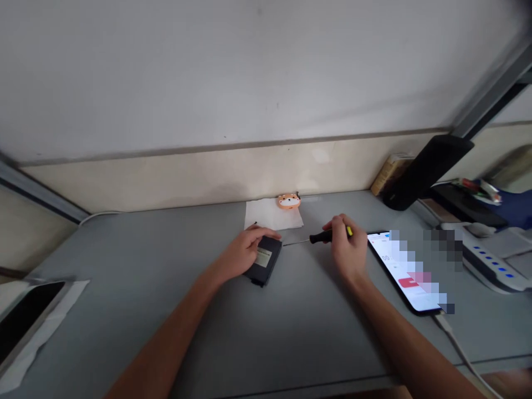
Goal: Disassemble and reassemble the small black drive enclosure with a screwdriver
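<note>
A flat dark rectangular device (270,262) with a pale label lies on the grey table (137,260). My left hand (242,250) grips its left side, with fingers over the far edge. In my right hand (348,247) is a screwdriver (322,237) with a black and yellow handle. Its thin shaft points left, and the tip is at the device's right edge near the far corner; whether it touches cannot be made out. White paper (266,213) lies just behind the device, with an orange animal-faced case (289,201) on its right part.
At right are a lit phone (405,271) with a white cable (461,349), a power strip (494,263), a black cylinder (428,172) and a book (386,174). A dark-screened device (29,316) lies on paper at far left. A wall (208,177) closes off the back.
</note>
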`<state>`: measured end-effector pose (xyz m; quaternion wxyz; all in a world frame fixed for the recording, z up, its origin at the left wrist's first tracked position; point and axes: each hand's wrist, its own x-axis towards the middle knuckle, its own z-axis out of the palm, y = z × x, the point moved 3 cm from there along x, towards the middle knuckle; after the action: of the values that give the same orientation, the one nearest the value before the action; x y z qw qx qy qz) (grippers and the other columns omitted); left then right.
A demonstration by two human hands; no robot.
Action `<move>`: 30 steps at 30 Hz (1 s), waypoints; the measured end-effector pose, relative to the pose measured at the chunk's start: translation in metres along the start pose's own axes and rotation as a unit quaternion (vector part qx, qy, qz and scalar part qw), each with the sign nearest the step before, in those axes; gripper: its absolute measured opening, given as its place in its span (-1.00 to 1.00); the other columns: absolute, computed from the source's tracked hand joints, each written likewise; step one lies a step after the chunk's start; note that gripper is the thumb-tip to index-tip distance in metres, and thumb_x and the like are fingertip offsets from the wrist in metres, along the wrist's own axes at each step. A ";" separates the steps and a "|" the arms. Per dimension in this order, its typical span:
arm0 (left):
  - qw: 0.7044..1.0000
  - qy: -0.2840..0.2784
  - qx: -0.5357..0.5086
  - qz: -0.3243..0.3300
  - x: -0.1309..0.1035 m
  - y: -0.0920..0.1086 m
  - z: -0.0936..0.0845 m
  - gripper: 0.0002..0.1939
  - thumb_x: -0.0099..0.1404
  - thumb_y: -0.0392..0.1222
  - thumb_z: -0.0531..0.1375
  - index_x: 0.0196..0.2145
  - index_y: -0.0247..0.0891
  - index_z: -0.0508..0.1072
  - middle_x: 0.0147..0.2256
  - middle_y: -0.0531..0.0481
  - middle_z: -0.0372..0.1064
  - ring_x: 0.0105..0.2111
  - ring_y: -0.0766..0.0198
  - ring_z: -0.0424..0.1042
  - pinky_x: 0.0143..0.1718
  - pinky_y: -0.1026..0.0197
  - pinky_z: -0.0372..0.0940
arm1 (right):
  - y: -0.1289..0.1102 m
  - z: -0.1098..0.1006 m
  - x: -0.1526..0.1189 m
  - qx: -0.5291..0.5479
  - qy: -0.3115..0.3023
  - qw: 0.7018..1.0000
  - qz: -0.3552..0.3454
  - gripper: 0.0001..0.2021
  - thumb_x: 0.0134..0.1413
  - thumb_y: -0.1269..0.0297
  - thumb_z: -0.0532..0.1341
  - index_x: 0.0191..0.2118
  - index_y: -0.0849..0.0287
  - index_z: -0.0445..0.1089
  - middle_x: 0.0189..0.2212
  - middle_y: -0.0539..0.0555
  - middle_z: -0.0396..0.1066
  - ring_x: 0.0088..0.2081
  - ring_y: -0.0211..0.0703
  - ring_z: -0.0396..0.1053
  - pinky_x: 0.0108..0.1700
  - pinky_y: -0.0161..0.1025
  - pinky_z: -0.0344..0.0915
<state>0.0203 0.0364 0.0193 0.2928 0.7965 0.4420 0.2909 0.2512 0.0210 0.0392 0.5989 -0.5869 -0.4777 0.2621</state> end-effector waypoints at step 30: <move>0.993 0.050 0.076 0.075 0.002 0.011 0.009 -0.82 0.40 -0.28 0.13 -0.18 -0.13 0.55 -0.22 0.00 0.59 -0.13 0.14 0.52 0.03 0.01 0.40 | -0.007 0.011 -0.016 0.037 -0.138 0.989 -0.042 -0.65 0.05 0.12 0.11 -0.69 0.11 0.29 -0.67 -0.02 0.24 -0.55 -0.22 0.23 -0.47 -0.25 0.18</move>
<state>0.0335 0.0316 0.0219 0.1862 0.8318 0.4158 0.3170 0.2328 0.0108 0.0404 0.5591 -0.5020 -0.5700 0.3322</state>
